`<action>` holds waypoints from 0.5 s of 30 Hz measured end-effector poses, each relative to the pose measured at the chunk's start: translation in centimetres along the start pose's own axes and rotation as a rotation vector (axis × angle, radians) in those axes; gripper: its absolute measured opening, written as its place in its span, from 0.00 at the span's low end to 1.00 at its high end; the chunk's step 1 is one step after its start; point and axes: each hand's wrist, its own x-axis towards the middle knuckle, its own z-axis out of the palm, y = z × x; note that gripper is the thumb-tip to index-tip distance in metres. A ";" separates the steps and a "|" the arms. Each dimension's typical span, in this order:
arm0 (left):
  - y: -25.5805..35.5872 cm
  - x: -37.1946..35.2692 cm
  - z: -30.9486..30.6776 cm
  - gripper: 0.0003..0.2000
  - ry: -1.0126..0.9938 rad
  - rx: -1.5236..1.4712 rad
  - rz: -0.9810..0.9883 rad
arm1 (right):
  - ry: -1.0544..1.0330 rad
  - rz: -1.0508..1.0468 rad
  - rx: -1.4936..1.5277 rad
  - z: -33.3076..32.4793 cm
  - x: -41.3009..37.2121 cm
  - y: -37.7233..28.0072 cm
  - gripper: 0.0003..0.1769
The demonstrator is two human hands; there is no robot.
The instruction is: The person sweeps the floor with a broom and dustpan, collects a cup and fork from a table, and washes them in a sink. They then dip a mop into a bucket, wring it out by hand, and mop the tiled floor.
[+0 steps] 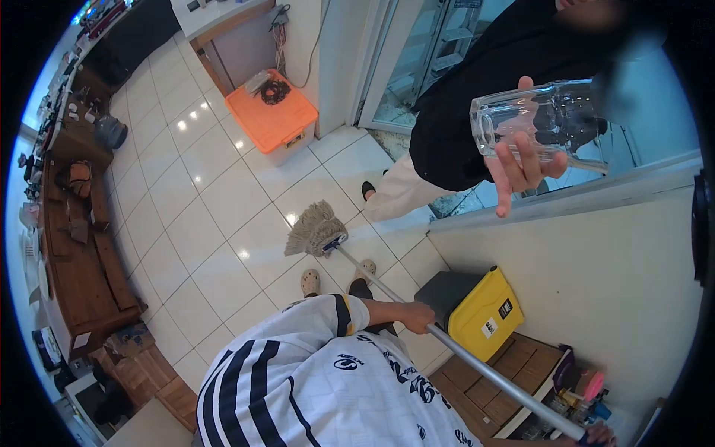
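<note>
My left hand [419, 317] is wrapped round the metal handle of a mop [477, 363], partway along it. Near the bottom right corner, my right hand [600, 434] grips the handle's upper end, partly cut off by the frame. The mop's stringy beige head [316, 229] lies spread on the tiled floor, just beyond my feet in beige clogs [310, 282]. At the upper right, another person in a dark top [458, 112] holds a clear glass vessel [536, 123] tilted on its side.
An orange-lidded box [272, 112] stands below a white counter [216, 16]. To the right are a yellow-lidded bin [488, 315] and a brown slatted surface [497, 380]. Wooden furniture [86, 279] lines the left side. A glass door [398, 82] is behind the other person.
</note>
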 end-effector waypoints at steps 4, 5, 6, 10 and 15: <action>-3.9 -2.1 0.9 0.13 0.074 0.063 -0.009 | 0.205 0.072 -0.100 0.1 -3.0 1.5 0.12; -4.6 -3.4 0.7 0.13 0.091 0.082 -0.001 | 0.249 0.104 -0.102 0.1 -4.0 1.7 0.12; -5.4 -4.7 0.4 0.13 0.088 0.095 -0.030 | 0.292 0.129 -0.106 0.0 -5.0 2.0 0.11; -8.1 -9.4 -2.9 0.11 0.036 0.148 -0.160 | 0.383 0.216 -0.073 0.5 -9.7 2.3 0.11; -12.1 -9.8 -2.0 0.09 0.153 0.183 -0.185 | 0.398 0.279 -0.094 -0.2 -13.8 2.0 0.12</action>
